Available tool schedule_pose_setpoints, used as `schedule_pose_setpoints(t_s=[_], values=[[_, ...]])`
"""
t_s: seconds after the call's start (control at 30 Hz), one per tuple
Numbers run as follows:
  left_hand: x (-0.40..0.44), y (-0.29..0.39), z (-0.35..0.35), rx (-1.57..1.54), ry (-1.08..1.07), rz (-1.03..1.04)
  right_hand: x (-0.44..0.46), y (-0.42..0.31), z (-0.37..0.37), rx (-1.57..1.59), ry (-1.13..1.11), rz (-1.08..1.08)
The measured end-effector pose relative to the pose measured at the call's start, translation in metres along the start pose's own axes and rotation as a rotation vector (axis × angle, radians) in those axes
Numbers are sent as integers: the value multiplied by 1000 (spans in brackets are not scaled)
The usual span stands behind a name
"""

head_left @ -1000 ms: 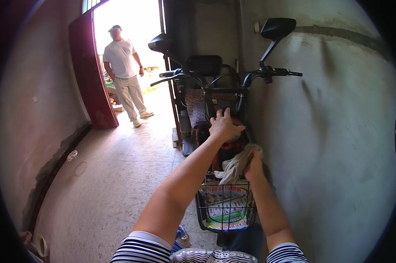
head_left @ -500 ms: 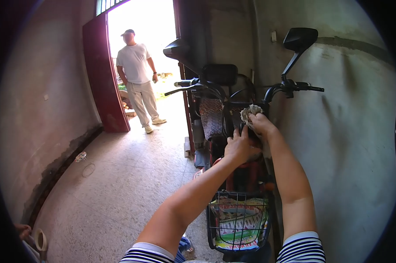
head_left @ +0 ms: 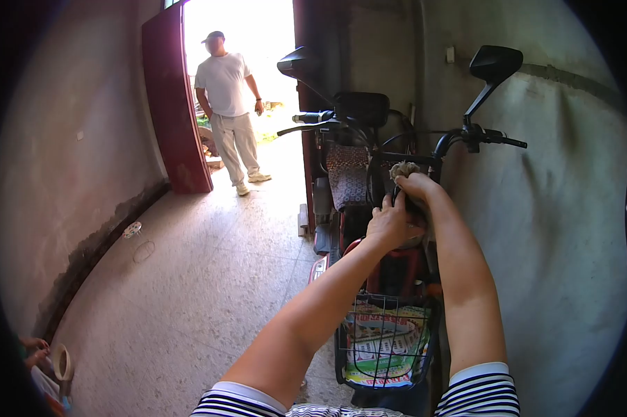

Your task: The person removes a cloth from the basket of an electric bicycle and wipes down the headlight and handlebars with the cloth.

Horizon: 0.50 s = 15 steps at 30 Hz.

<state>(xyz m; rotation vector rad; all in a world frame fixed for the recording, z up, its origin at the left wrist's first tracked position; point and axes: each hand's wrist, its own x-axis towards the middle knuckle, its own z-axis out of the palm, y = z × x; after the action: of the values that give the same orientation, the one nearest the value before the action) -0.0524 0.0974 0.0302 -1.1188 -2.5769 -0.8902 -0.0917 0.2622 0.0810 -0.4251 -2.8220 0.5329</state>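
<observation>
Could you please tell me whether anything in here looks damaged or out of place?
The left-hand wall is dark and ragged along its base, perhaps from damp. Near it, a small patterned object lies loose on the floor beside a faint ring. The right-hand wall has dark smudges.

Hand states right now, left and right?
Left hand: fingers spread against the bike front, no object visible in it.
Right hand: closed on a bunched cloth.

Floor (head_left: 188,313), pale, speckled, jointed; bearing one small patterned item (head_left: 133,229), one thin ring or ring-shaped mark (head_left: 144,251).
</observation>
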Motion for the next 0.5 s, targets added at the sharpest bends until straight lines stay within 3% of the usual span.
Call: schedule_pose_setpoints(t_s=[0.23, 0.3, 0.43, 0.5], values=[[-3, -10, 2, -72, 3, 49, -39, 29, 7, 340, 79, 89], [-2, -10, 2, -80, 8, 57, -49, 39, 16, 773, 60, 131], [2, -11, -3, -50, -13, 70, -72, 51, 34, 974, 151, -36], [6, -11, -3, -29, -33, 77, -79, 62, 42, 1046, 116, 8]])
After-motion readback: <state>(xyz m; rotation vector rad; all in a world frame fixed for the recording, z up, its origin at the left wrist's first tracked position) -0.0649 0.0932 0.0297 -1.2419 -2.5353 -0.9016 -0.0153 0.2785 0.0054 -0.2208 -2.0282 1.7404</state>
